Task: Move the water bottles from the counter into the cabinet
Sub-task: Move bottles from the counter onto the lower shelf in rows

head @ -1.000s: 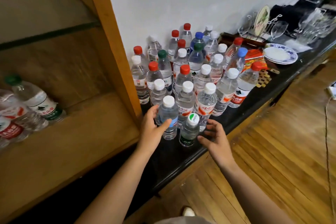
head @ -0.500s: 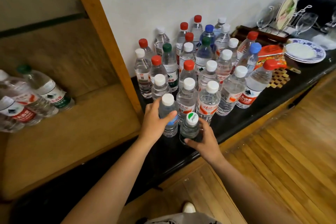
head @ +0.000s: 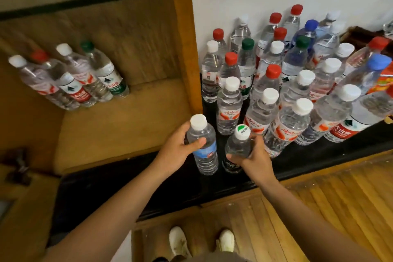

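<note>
My left hand point(head: 178, 152) grips a blue-labelled water bottle point(head: 204, 147) with a white cap, near the counter's left end. A short dark-labelled bottle point(head: 237, 151) with a white and green cap is held in my right hand point(head: 255, 156), just to the right of the first one. Both are upright over the black counter point(head: 148, 187). Behind them stand several water bottles point(head: 282, 83) with red, white, green and blue caps. In the wooden cabinet point(head: 119, 125) on the left, several bottles point(head: 70, 76) stand in a row at the back.
The cabinet's wooden side post point(head: 185, 38) rises between the shelf and the counter. An orange packet point(head: 382, 83) lies at the right edge. Wooden floor point(head: 319, 208) and two white shoes point(head: 200, 242) are below.
Both hands have closed round their bottles, and the two bottles have come away from the cluster toward the counter's front left. The view has swung left toward the cabinet.
</note>
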`<state>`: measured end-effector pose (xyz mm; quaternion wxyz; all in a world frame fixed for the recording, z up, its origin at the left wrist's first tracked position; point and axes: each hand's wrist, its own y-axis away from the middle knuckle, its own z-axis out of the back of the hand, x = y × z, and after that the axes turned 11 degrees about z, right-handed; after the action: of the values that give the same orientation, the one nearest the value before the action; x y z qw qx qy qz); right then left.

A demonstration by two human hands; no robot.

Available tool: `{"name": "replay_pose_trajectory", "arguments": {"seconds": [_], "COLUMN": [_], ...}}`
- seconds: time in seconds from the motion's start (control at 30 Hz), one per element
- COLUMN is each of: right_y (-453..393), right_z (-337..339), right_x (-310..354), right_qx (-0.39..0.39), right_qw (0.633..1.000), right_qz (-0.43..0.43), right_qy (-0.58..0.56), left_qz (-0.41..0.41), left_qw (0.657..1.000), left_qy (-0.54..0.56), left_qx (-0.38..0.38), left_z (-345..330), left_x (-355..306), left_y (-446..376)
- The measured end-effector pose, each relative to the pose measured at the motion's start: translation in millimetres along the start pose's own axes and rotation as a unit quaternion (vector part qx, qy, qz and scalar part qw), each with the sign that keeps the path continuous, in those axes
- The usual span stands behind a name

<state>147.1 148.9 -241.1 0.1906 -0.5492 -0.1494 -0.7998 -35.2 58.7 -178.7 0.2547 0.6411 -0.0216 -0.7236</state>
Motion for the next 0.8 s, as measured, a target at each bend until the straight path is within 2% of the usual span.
{"name": "replay_pose_trajectory", "arguments": {"seconds": [0.13, 0.23, 0.47, 0.8], "right_y": [-10, -16, -40, -68], "right_z": [-39, -69, -132, -180], "right_x": [22, 45, 91, 98], "right_qx": [0.087, 0.122, 0.141, 0.119], "right_qw": [0.995, 0.99, 0.985, 0.992], "right_qz": [0.006, 0.024, 0.054, 0.026], "right_qy": [-0.05, -0.068, -0.083, -0.024], "left_qz": [-0.006, -0.017, -0.055, -0.058], "left_qw": [0.999, 0.997, 0.987, 0.989], "left_qy": [0.019, 0.027, 0.04, 0.033], "left_qx": [-0.038, -0.077, -0.147, -0.131], "left_z": [47, 84, 153, 198], "left_x": [1, 1, 9, 20], "left_y": [19, 27, 19, -20]}}
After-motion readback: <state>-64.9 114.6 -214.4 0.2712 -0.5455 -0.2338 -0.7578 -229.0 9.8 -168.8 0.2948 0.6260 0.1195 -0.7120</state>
